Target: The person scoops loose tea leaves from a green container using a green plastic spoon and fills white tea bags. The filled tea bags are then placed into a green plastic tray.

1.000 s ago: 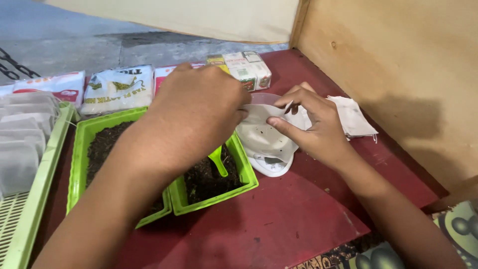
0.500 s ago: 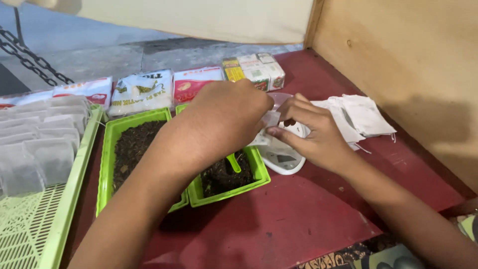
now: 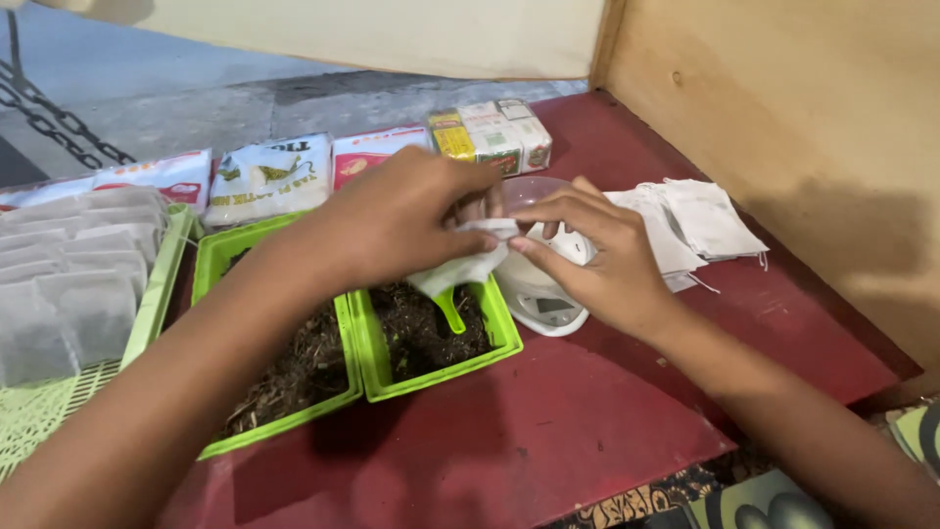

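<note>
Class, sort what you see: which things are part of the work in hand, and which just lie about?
In use:
left hand
right hand
white bag
green scoop
small green tray
white scale

Lying about:
empty bags
small boxes
printed packets

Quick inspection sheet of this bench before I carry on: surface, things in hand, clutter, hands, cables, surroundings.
Surface: dark red tabletop, worn, with a wooden wall along its right side.
Job's things: white filter bag held over the small green tray of dark loose leaf; a green scoop stands in it.
Clutter: larger green tray, white scale, stack of empty bags, filled bags on a pale green rack, printed packets, small boxes.
Grippers: left hand and right hand both pinch the filter bag.
Cables: nothing seen; a chain lies on the ground.
Surroundings: grey concrete floor beyond the table.
</note>
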